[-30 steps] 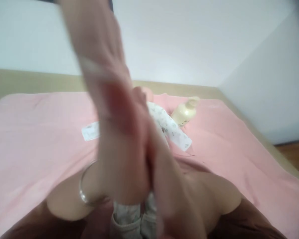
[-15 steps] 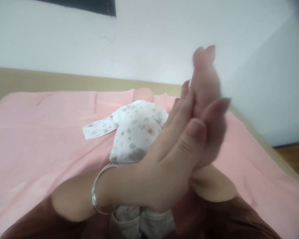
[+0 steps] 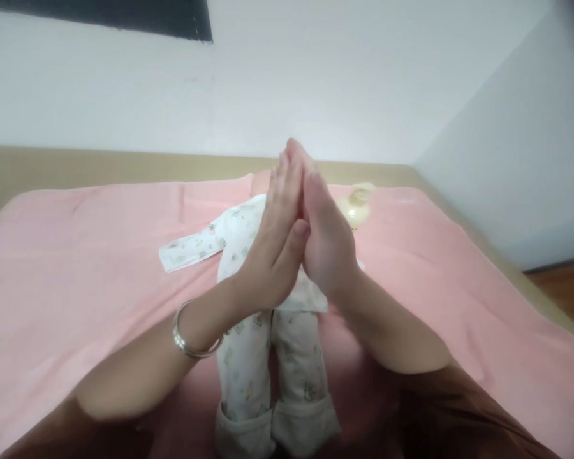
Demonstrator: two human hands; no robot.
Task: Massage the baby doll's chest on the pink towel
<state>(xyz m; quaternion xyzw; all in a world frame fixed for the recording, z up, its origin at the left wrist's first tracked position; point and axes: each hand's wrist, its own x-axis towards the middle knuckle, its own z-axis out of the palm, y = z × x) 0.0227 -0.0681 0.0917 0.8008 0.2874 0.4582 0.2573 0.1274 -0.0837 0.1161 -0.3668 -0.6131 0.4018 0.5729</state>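
My left hand, with a silver bangle on the wrist, is held upright with straight fingers. Its palm meets that of my right hand, whose fingers are also stretched out, so the two lean together like a steep roof. Below and behind them lies what looks like a baby doll in a white printed top and matching trousers with turned-up cuffs. One sleeve points out to the left. My hands cover much of the chest and most of the rounded head. I see nothing held in either hand.
A pink blanket lies under the doll on a yellowish surface. Beyond my right hand stands a cream-coloured bottle with a pump-like top. A pale wall closes off the back, with a dark panel at upper left.
Both hands have moved left and lower, from a tilted, crossed palm-to-palm position to a more upright, aligned one. The bottle and the doll's trousers now show.
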